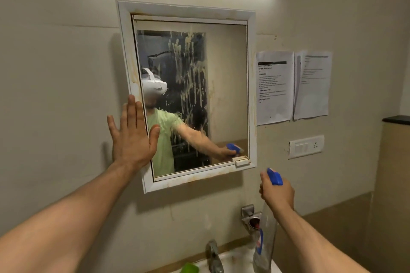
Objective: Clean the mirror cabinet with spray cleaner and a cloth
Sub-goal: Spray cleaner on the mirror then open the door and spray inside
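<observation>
1. The left hand [133, 137] was raised flat at the left edge of the mirror cabinet [186, 10]. Its fingers were straight and spread, and it held nothing. The thumb lay over the glass [226, 84], and the fingers lay over the white frame and the wall beside it.
2. The mirror cabinet was fixed to the wall above the basin [235, 257], with its door closed. The white frame showed brownish staining. Pale streaks [188, 68] ran down the middle of the glass.
3. A green object [189, 268] sat at the basin's edge, just left of the tap [214, 255]. The bottom of the view cut it off, so it could not be identified as the cloth.
4. A metal holder [251, 215] was mounted on the wall, up and to the right of the tap.
5. The right hand [277, 193] gripped the spray bottle [266, 239] at its neck. The fingers were curled round it under the blue trigger head. The bottle was held below the cabinet's lower right corner and apart from it, with its clear body hanging in front of the holder.
6. Two printed sheets [275, 86] were stuck to the wall right of the cabinet. A white switch plate [306, 146] sat below them.
</observation>
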A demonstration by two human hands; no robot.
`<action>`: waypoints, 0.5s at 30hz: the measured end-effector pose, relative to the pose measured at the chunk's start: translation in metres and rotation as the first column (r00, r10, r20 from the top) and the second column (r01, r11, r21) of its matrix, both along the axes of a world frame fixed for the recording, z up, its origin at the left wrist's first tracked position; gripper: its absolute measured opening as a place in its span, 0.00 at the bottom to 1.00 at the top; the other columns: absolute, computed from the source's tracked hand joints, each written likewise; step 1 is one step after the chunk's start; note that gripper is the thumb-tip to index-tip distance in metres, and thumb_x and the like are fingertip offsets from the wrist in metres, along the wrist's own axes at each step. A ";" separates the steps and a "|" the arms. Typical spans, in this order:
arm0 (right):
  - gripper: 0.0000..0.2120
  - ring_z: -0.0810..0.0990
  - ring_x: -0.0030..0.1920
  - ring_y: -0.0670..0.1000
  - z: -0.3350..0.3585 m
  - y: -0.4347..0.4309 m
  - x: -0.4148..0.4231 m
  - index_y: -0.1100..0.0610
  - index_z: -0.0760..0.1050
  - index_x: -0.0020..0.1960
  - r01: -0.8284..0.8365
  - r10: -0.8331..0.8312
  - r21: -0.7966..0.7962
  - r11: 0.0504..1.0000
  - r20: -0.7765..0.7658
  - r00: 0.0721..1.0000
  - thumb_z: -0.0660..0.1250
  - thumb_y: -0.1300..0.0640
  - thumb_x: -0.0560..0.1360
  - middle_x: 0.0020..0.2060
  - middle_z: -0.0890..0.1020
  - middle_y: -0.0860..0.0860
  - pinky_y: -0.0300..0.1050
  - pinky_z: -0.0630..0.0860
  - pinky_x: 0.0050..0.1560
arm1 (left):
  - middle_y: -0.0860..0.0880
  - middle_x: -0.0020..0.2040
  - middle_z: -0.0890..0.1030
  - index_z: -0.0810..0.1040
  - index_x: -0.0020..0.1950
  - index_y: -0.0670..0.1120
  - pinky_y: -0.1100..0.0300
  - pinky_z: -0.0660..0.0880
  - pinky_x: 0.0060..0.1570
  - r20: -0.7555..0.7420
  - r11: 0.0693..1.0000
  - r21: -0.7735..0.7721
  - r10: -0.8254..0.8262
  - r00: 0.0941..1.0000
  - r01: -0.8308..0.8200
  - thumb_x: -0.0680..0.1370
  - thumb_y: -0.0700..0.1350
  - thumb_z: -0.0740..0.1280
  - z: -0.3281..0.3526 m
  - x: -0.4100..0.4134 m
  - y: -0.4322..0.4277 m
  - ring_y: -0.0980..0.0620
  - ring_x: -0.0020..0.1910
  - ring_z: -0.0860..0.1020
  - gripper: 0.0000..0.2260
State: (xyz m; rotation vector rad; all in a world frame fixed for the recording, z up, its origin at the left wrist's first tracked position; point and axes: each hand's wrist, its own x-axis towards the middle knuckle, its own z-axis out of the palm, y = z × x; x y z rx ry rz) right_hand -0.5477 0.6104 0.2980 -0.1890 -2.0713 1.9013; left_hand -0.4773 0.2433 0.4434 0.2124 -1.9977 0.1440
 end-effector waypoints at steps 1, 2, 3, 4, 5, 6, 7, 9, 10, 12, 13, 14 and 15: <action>0.14 0.82 0.37 0.56 -0.003 -0.005 0.002 0.58 0.79 0.45 -0.013 0.013 0.004 1.000 0.015 1.000 0.70 0.47 0.80 0.38 0.83 0.58 0.49 0.80 0.38 | 0.46 0.85 0.39 0.41 0.84 0.44 0.30 0.45 0.77 -0.001 1.000 -0.001 0.002 1.000 -0.002 0.83 0.61 0.50 -0.001 0.002 -0.001 0.43 0.84 0.48 0.37; 0.15 0.80 0.35 0.54 -0.004 -0.011 0.004 0.58 0.78 0.44 -0.027 0.027 0.017 0.999 0.027 0.999 0.70 0.47 0.80 0.36 0.82 0.57 0.47 0.79 0.36 | 0.46 0.85 0.39 0.42 0.85 0.44 0.30 0.45 0.78 -0.002 1.000 0.004 0.007 1.000 -0.007 0.83 0.61 0.50 -0.005 0.006 -0.002 0.44 0.84 0.46 0.36; 0.15 0.79 0.34 0.53 -0.005 -0.018 0.007 0.58 0.78 0.44 -0.043 0.042 0.033 0.999 0.034 0.999 0.70 0.47 0.80 0.35 0.81 0.57 0.46 0.77 0.34 | 0.45 0.85 0.40 0.42 0.85 0.44 0.30 0.45 0.78 0.003 1.000 0.008 0.008 1.000 -0.008 0.83 0.60 0.51 -0.011 0.010 -0.003 0.44 0.84 0.45 0.36; 0.14 0.79 0.33 0.52 -0.006 -0.025 0.009 0.57 0.78 0.44 -0.061 0.059 0.046 0.997 0.030 0.998 0.70 0.46 0.80 0.35 0.81 0.56 0.44 0.76 0.33 | 0.45 0.85 0.40 0.42 0.85 0.44 0.31 0.45 0.78 0.014 1.000 0.003 0.005 1.000 -0.005 0.83 0.60 0.51 -0.020 0.012 -0.003 0.44 0.84 0.44 0.36; 0.14 0.80 0.34 0.52 -0.006 -0.032 0.012 0.57 0.78 0.45 -0.084 0.083 0.061 0.995 0.018 0.996 0.70 0.46 0.80 0.36 0.82 0.56 0.43 0.75 0.33 | 0.44 0.85 0.40 0.43 0.85 0.44 0.31 0.46 0.78 0.032 1.000 -0.013 0.005 0.999 -0.005 0.83 0.60 0.51 -0.032 0.016 -0.003 0.44 0.84 0.45 0.36; 0.13 0.82 0.36 0.52 -0.006 -0.040 0.015 0.56 0.78 0.45 -0.112 0.112 0.086 0.990 -0.006 0.994 0.69 0.46 0.80 0.37 0.83 0.55 0.42 0.75 0.34 | 0.44 0.85 0.41 0.43 0.85 0.43 0.31 0.46 0.78 0.058 0.999 -0.040 0.012 0.998 -0.010 0.83 0.60 0.50 -0.043 0.018 -0.002 0.43 0.84 0.45 0.35; 0.12 0.83 0.37 0.52 -0.005 -0.049 0.020 0.54 0.78 0.45 -0.145 0.150 0.126 0.981 -0.030 0.988 0.69 0.46 0.80 0.37 0.83 0.54 0.40 0.75 0.35 | 0.43 0.85 0.41 0.45 0.85 0.42 0.30 0.47 0.78 0.090 0.998 -0.064 0.026 0.996 -0.021 0.83 0.60 0.50 -0.055 0.022 -0.004 0.43 0.84 0.46 0.35; 0.11 0.83 0.38 0.50 -0.003 -0.068 0.029 0.50 0.78 0.43 -0.209 0.226 0.219 0.953 -0.059 0.972 0.69 0.46 0.80 0.36 0.83 0.51 0.40 0.76 0.36 | 0.42 0.85 0.43 0.49 0.84 0.39 0.30 0.47 0.78 0.144 0.994 -0.099 0.068 0.987 -0.054 0.83 0.60 0.49 -0.074 0.027 -0.005 0.42 0.84 0.48 0.35; 0.11 0.83 0.37 0.49 -0.003 -0.080 0.035 0.50 0.78 0.42 -0.243 0.267 0.259 0.935 -0.062 0.962 0.69 0.46 0.80 0.35 0.83 0.50 0.40 0.76 0.36 | 0.42 0.85 0.43 0.50 0.84 0.38 0.31 0.47 0.78 0.165 0.991 -0.107 0.097 0.982 -0.080 0.83 0.59 0.50 -0.081 0.031 -0.006 0.42 0.84 0.48 0.35; 0.13 0.81 0.34 0.47 -0.002 -0.104 0.048 0.49 0.77 0.39 -0.289 0.331 0.345 0.893 -0.069 0.941 0.70 0.45 0.80 0.32 0.81 0.48 0.38 0.75 0.34 | 0.41 0.85 0.45 0.52 0.83 0.38 0.31 0.47 0.78 0.211 0.986 -0.121 0.135 0.968 -0.111 0.82 0.58 0.52 -0.090 0.036 -0.005 0.43 0.84 0.49 0.35; 0.15 0.80 0.33 0.46 -0.001 -0.116 0.055 0.49 0.76 0.37 -0.293 0.352 0.393 0.871 -0.085 0.932 0.69 0.45 0.80 0.31 0.80 0.47 0.37 0.73 0.33 | 0.41 0.85 0.46 0.53 0.83 0.37 0.31 0.48 0.78 0.231 0.986 -0.123 0.143 0.963 -0.117 0.81 0.57 0.53 -0.092 0.039 -0.005 0.43 0.84 0.50 0.36; 0.17 0.79 0.32 0.46 0.001 -0.128 0.061 0.49 0.75 0.35 -0.293 0.374 0.437 0.850 -0.110 0.921 0.69 0.44 0.80 0.30 0.80 0.46 0.36 0.72 0.33 | 0.41 0.85 0.47 0.54 0.83 0.38 0.32 0.48 0.78 0.246 0.985 -0.120 0.149 0.958 -0.122 0.81 0.56 0.54 -0.094 0.041 -0.004 0.43 0.84 0.51 0.36; 0.17 0.78 0.32 0.45 0.003 -0.140 0.069 0.49 0.74 0.34 -0.297 0.398 0.464 0.835 -0.135 0.908 0.69 0.44 0.80 0.30 0.79 0.46 0.34 0.70 0.32 | 0.41 0.85 0.48 0.55 0.83 0.38 0.32 0.49 0.78 0.258 0.986 -0.111 0.152 0.954 -0.127 0.80 0.56 0.53 -0.095 0.045 -0.004 0.43 0.84 0.52 0.35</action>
